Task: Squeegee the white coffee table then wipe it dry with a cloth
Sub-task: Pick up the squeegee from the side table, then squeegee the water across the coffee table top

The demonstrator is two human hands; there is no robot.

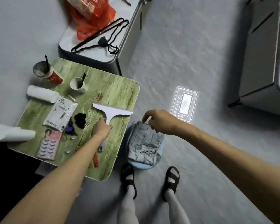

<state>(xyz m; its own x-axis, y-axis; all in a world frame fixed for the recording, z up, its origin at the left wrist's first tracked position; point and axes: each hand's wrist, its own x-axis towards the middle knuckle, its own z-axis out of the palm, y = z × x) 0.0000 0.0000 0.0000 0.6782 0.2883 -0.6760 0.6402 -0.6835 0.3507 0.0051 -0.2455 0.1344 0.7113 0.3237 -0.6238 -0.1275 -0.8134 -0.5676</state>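
A white squeegee (pixel 112 112) lies with its blade across the right part of a green wood-grain table (pixel 120 94). My left hand (pixel 102 128) is closed around the squeegee's handle. To the right of the table a crumpled grey cloth (pixel 144 144) sits on a pale blue stool (pixel 141 166). My right hand (pixel 158 121) pinches the cloth's top edge. A white-topped low table (pixel 94 52) stands behind the green one.
The green table's left half holds two cups (pixel 44 71) (pixel 77 84), paper rolls (pixel 42 94), a packet (pixel 61 113), false-lash trays (pixel 49 144), a black scrunchie (pixel 80 119) and a red stick (pixel 95 159). A red bag (pixel 94 18) and hangers (pixel 100 36) lie on the white-topped table. My sandalled feet (pixel 150 180) stand on grey floor.
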